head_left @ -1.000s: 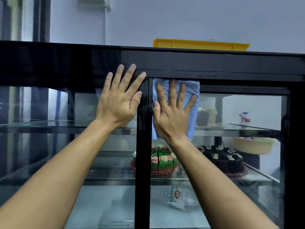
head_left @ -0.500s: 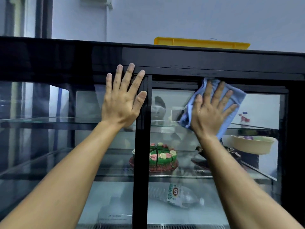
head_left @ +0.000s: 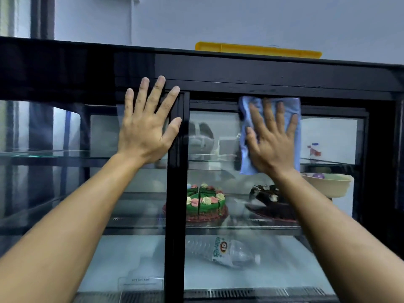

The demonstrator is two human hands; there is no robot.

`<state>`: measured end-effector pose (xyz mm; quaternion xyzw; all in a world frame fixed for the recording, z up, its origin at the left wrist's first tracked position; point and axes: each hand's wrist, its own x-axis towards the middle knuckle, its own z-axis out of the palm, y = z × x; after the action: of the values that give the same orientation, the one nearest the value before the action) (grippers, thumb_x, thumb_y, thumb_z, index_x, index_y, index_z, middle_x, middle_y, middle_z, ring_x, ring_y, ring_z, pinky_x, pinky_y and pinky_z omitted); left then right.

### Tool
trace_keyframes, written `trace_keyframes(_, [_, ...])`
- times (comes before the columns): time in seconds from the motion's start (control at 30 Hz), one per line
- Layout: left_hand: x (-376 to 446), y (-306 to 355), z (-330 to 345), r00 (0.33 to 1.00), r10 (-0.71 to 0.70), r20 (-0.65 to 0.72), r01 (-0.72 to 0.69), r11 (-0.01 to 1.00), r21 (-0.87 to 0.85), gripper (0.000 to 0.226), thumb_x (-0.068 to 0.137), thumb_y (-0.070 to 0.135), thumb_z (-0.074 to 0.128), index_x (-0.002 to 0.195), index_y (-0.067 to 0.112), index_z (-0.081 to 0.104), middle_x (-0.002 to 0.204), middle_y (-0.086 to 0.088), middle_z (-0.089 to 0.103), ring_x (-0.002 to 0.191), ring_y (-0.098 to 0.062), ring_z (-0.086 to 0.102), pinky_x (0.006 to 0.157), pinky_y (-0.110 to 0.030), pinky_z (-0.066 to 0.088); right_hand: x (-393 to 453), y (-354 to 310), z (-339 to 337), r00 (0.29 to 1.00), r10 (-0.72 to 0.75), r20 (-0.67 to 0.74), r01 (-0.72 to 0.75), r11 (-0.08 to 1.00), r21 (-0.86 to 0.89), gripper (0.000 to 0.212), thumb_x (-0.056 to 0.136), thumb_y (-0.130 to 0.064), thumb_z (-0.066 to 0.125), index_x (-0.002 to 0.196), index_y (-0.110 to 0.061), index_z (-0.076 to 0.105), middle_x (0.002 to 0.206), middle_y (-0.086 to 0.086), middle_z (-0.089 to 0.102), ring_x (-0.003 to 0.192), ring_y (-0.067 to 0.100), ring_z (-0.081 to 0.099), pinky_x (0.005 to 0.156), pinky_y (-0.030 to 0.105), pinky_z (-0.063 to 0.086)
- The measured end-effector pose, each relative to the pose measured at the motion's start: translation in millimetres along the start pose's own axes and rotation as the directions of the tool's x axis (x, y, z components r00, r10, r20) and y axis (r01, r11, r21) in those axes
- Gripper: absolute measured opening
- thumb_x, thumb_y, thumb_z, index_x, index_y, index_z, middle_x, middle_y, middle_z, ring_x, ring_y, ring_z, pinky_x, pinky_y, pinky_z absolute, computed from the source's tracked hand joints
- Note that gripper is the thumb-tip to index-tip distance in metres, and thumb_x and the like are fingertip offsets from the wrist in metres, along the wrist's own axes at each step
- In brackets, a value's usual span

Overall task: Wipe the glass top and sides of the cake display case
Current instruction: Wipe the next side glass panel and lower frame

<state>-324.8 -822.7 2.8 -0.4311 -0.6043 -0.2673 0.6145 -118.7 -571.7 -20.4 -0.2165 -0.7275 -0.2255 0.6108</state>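
Cake display case (head_left: 262,71): black-framed, glass front fills the view, black centre post (head_left: 175,193) splitting two glass panes

Blue microfiber cloth (head_left: 295,110) flat against the right pane, top edge touching the black upper frame, hanging down roughly to the upper glass shelf level. Right hand (head_left: 271,145) lies on it, fingers straight and spread, palm pressing the cloth to the glass; nothing gripped or pinched

Left hand (head_left: 145,132) flat on the left pane just beside the centre post, fingers straight and fanned, fingertips reaching the upper frame, thumb at the post edge. Holds nothing. Both forearms bare

Inside, middle shelf, right of the post:
- green cake (head_left: 205,202), pre-cut into wedges, pink and cream rosettes round the rim, on a reddish board
- chocolate cake (head_left: 269,197) to its right, partly hidden behind the right forearm

Bottom floor of the case: clear plastic water bottle (head_left: 223,251) lying on its side, cap to the right, label text not readable. Small clear sign holder (head_left: 140,283) at lower left, print too small to read. Upper glass shelf: contents unclear through reflections

On top of the case: yellow plastic tray (head_left: 258,50), only its edge visible

Seen through the far right glass: beige plastic basin (head_left: 328,184), and a white bottle with red label (head_left: 314,149) above it

Behind: pale blue-grey wall; dark window frame upper left
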Motion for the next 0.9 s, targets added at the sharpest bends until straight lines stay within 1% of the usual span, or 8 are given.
trace_keyframes(0.13, [0, -1, -1, 1.000, 0.003, 0.007, -0.003, 1.000, -0.006, 0.070, 0.102, 0.059, 0.033, 0.166, 0.031, 0.023, 0.175, -0.002, 0.009, 0.162, -0.029, 0.000, 0.128, -0.057, -0.002, -6, 64, -16, 0.969, 0.235, 0.071, -0.237, 0.971, 0.017, 0.064, 0.102, -0.053, 0.020, 0.163, -0.034, 0.015, 0.172, -0.001, 0.005, 0.159, 0.029, 0.002, 0.124, 0.062, -0.001])
trace_keyframes(0.23, [-1, -1, 0, 1.000, 0.017, -0.004, -0.017, 1.000, 0.001, 0.071, 0.101, 0.058, 0.038, 0.165, 0.032, 0.024, 0.175, -0.003, 0.009, 0.162, -0.030, 0.000, 0.128, -0.058, -0.002, -10, 110, -28, 0.874, 0.473, 0.116, -0.482, 0.874, 0.068, 0.068, 0.101, -0.054, 0.016, 0.164, -0.031, 0.010, 0.173, 0.000, -0.001, 0.159, 0.030, -0.003, 0.123, 0.063, -0.004])
trace_keyframes(0.33, [0, 2, 3, 1.000, 0.010, -0.027, -0.009, 1.000, 0.019, 0.068, 0.101, 0.054, 0.040, 0.165, 0.035, 0.026, 0.175, -0.004, 0.010, 0.162, -0.032, 0.002, 0.127, -0.059, -0.002, -10, 136, -30, 0.801, 0.584, 0.128, -0.595, 0.800, 0.074, 0.066, 0.106, -0.049, 0.021, 0.165, -0.025, 0.005, 0.172, 0.007, -0.006, 0.157, 0.038, -0.005, 0.119, 0.071, 0.000])
trace_keyframes(0.5, [0, 4, 3, 1.000, -0.003, -0.015, 0.003, 1.000, 0.008, 0.062, 0.105, 0.053, 0.032, 0.164, 0.036, 0.027, 0.175, -0.005, 0.010, 0.161, -0.033, 0.002, 0.128, -0.060, -0.001, 4, 39, -11, 0.633, 0.774, -0.003, -0.766, 0.627, 0.139, 0.067, 0.106, -0.055, 0.008, 0.165, -0.025, 0.011, 0.172, 0.011, 0.004, 0.157, 0.042, 0.005, 0.123, 0.065, 0.004])
trace_keyframes(0.6, [0, 3, 2, 1.000, -0.004, -0.004, 0.004, 1.000, 0.005, 0.061, 0.106, 0.051, 0.031, 0.164, 0.036, 0.027, 0.175, -0.004, 0.010, 0.162, -0.032, 0.002, 0.128, -0.060, 0.000, 6, -67, 4, 0.768, 0.638, -0.048, -0.630, 0.767, 0.121, 0.070, 0.106, -0.058, 0.006, 0.165, -0.020, 0.006, 0.172, 0.014, 0.000, 0.157, 0.041, 0.000, 0.123, 0.065, 0.004])
trace_keyframes(0.67, [-1, 2, 2, 1.000, 0.005, -0.007, -0.005, 1.000, 0.004, 0.060, 0.106, 0.050, 0.030, 0.164, 0.036, 0.027, 0.175, -0.003, 0.010, 0.162, -0.031, 0.002, 0.128, -0.059, 0.000, 1, -130, 13, 0.906, 0.423, -0.016, -0.417, 0.900, 0.128, 0.066, 0.109, -0.053, 0.016, 0.165, -0.022, 0.000, 0.172, 0.011, -0.009, 0.158, 0.036, -0.010, 0.124, 0.061, -0.006])
trace_keyframes(0.73, [-1, -1, 1, 1.000, 0.018, -0.025, -0.018, 1.000, 0.011, 0.061, 0.105, 0.049, 0.032, 0.164, 0.036, 0.028, 0.175, -0.004, 0.011, 0.162, -0.032, 0.004, 0.128, -0.059, 0.000, -6, -165, 17, 0.971, 0.237, 0.006, -0.235, 0.958, 0.162, 0.060, 0.110, -0.047, 0.024, 0.165, -0.030, 0.006, 0.173, 0.004, -0.007, 0.158, 0.032, -0.010, 0.124, 0.059, -0.011])
trace_keyframes(0.9, [-2, -1, 3, 0.998, 0.028, -0.050, -0.028, 1.000, -0.002, 0.066, 0.100, 0.051, 0.038, 0.163, 0.036, 0.030, 0.175, -0.004, 0.011, 0.161, -0.035, 0.006, 0.125, -0.063, 0.000, -20, -85, 13, 0.998, -0.059, -0.018, 0.061, 0.996, 0.072, 0.055, 0.107, -0.050, 0.031, 0.161, -0.039, 0.025, 0.171, -0.002, 0.014, 0.159, 0.026, 0.005, 0.125, 0.060, 0.006])
